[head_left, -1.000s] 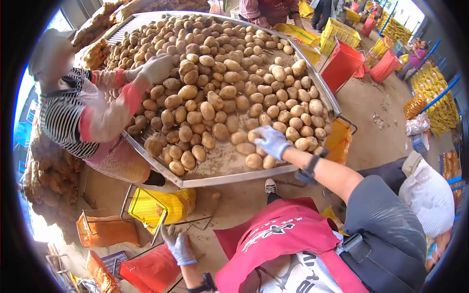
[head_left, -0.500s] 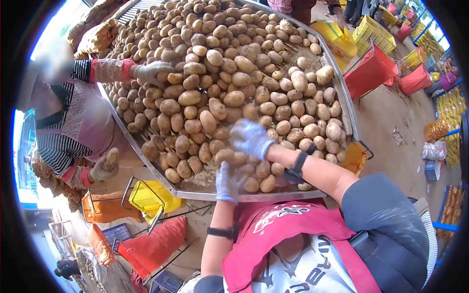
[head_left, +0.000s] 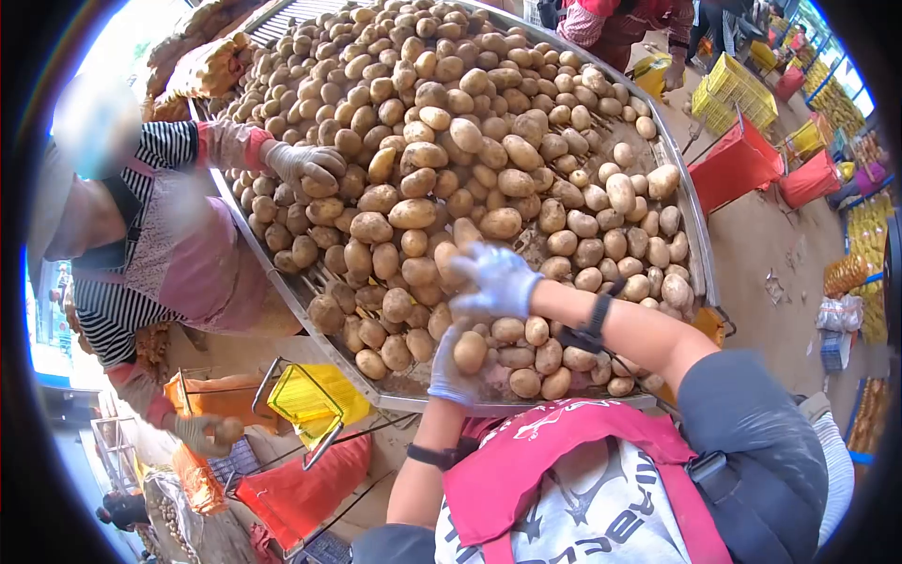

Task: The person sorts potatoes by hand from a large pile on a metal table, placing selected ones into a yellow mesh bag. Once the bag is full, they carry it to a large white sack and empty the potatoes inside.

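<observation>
Potatoes [head_left: 413, 214] lie heaped on a metal-edged sorting table [head_left: 282, 291]. My left hand [head_left: 449, 376], in a pale glove, is at the near edge with its fingers wrapped round a potato [head_left: 470, 352]. Beyond it, my right hand [head_left: 498, 280], gloved in white and blue, reaches over the pile. Its fingers are apart, slightly blurred, with the tips against another potato [head_left: 448, 265]; no firm hold shows. Smaller potatoes [head_left: 540, 357] lie below my right wrist.
At the left a co-worker's gloved hand [head_left: 315, 167] rests on the heap; their other hand [head_left: 211, 432] holds a potato low beside the table. Yellow [head_left: 319, 395] and red [head_left: 305, 484] bags hang on frames near the table. Red bags [head_left: 738, 167] and yellow crates [head_left: 733, 92] stand right.
My left hand now shows a potato in its grasp. My right hand stays over the pile, fingers against potatoes. The camera view has shifted; the co-worker's lower hand has moved down.
</observation>
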A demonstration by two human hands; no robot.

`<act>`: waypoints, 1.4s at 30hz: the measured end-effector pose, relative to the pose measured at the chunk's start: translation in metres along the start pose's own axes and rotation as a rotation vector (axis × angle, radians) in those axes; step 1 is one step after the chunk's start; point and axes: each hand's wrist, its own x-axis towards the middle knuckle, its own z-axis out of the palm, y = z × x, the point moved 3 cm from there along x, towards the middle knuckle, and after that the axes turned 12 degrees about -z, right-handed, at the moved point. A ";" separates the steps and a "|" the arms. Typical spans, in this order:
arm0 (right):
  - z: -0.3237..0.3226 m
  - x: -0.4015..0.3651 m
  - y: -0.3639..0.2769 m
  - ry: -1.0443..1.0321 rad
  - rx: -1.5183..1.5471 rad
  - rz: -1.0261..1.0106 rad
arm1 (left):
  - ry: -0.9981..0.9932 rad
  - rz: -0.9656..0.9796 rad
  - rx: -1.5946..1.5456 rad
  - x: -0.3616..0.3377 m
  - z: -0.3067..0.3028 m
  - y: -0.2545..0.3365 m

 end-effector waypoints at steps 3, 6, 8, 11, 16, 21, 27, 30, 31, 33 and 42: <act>0.032 0.046 0.018 0.025 -0.216 0.035 | 0.073 0.074 -0.089 -0.012 -0.006 0.011; 0.041 0.065 0.009 -0.147 0.256 0.148 | -0.015 0.125 -0.102 -0.021 -0.024 0.026; 0.049 0.053 0.016 -0.131 0.985 0.110 | -0.045 0.061 -0.003 -0.031 -0.022 0.037; 0.047 0.017 -0.014 -0.153 1.468 0.058 | -0.177 -0.030 0.131 -0.052 0.013 0.038; 0.061 0.005 -0.032 0.044 1.322 -0.086 | -0.108 0.195 0.395 -0.045 0.036 0.023; 0.100 -0.006 -0.041 0.121 0.517 -0.102 | 0.283 0.505 0.828 -0.068 0.020 0.012; 0.015 0.026 0.012 0.099 -0.231 -0.003 | 0.254 0.588 0.425 -0.140 -0.027 0.019; 0.018 0.030 0.108 0.256 -0.282 0.359 | 0.602 0.703 -0.047 -0.199 -0.084 0.070; 0.029 0.034 0.111 0.222 -0.348 0.341 | 0.547 0.677 -0.132 -0.215 -0.125 0.097; 0.032 0.026 0.106 0.157 -0.507 0.336 | 0.730 0.779 -0.309 -0.235 -0.170 0.140; 0.030 -0.030 0.072 0.207 1.711 0.408 | 0.305 0.303 0.288 -0.064 -0.012 0.088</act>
